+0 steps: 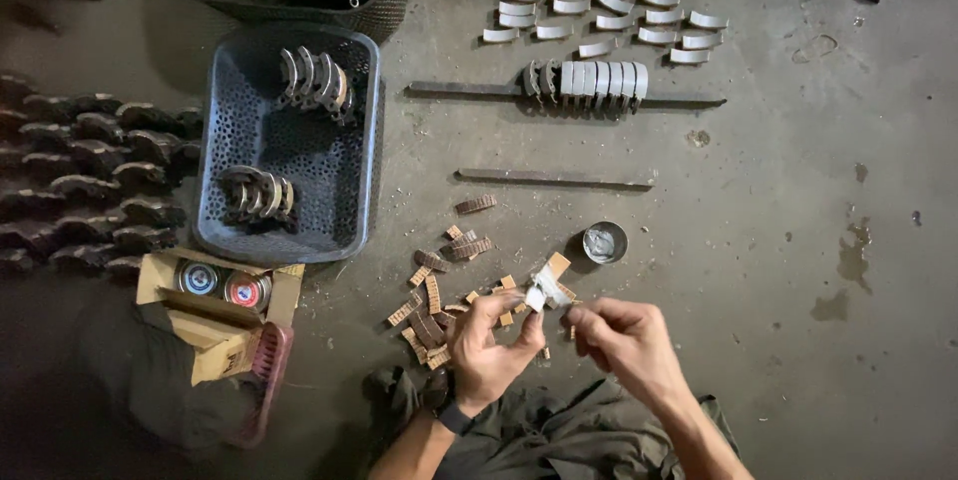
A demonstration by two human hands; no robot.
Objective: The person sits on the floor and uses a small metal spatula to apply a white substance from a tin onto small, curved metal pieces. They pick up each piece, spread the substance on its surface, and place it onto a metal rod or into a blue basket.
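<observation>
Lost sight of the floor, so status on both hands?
Left hand pinching a small pale curved piece. Right hand fingertips closed beside it, contact unclear. Brown strips heaped by left hand; small round tin just beyond.

My left hand and right hand sit side by side, pinching a curved piece above a scatter of small lining strips. Open tin just right of the scatter; basket to its left, cardboard box below the basket. Farther off, two bars with rows of curved pieces beyond.
</observation>
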